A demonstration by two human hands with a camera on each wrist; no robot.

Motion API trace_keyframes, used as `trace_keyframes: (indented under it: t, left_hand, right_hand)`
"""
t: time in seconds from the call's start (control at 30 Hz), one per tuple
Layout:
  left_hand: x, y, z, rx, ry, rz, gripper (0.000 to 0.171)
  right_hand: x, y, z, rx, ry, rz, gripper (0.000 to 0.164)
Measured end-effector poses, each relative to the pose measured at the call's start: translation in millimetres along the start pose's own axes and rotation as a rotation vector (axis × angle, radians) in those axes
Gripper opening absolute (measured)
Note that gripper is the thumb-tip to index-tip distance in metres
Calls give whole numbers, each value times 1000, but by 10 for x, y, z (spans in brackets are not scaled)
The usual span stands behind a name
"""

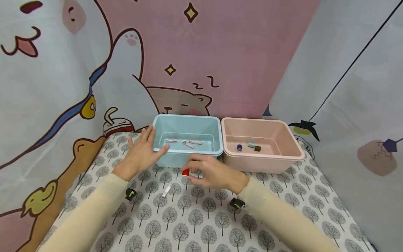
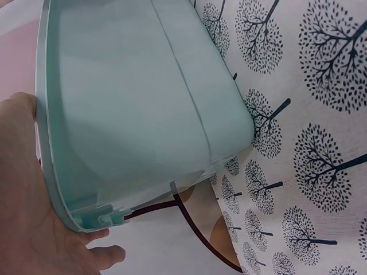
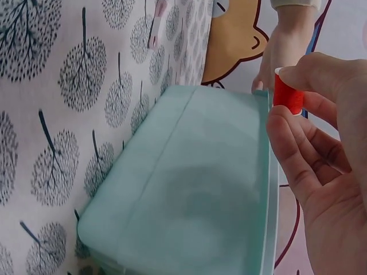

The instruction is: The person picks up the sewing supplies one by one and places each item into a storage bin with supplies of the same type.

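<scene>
My right hand pinches a red thread spool between thumb and fingertips, close to the front wall of the light blue bin. At that bin's left end, my left hand rests on the rim with fingers stretched out; its thumb reaches over the front corner. Three slim, pale pinkish pieces shaped like nail clippers lie on the blue bin's floor. Another slim pale piece lies on the tree-print cloth in front of the bin.
A pink bin stands right beside the blue one. Inside it are a dark blue spool, a light blue spool and a dark olive spool. Behind the bins hangs a cartoon-print backdrop.
</scene>
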State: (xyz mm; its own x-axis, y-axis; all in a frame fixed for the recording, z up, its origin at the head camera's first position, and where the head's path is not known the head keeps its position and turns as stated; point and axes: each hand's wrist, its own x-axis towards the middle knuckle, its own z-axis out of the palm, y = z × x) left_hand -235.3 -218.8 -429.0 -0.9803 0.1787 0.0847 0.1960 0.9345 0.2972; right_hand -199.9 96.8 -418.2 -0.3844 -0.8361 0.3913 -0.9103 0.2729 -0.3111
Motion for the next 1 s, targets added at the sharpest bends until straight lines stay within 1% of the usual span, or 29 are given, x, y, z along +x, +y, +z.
trace_keyframes:
  t: [0.23,0.47,0.7,0.83,1.0]
  left_hand:
    - [18,36,-42,3,-3,15,113]
    - [-3,20,-30,-4,-2,9,113]
    - [2,-7,-6,-14,-7,7,112]
    - [-4,0,-23,-1,-10,8,114]
    - [-17,-18,-14,6,-8,11,114]
  right_hand:
    - [-74,63,-162,-28,57,8,29]
    - [-181,165,-369,-54,126,8,32]
    - [-320,303,-590,-89,171,40,29]
    - [-370,393,-685,-115,201,35,27]
    - [-400,511,-779,-124,223,27,30]
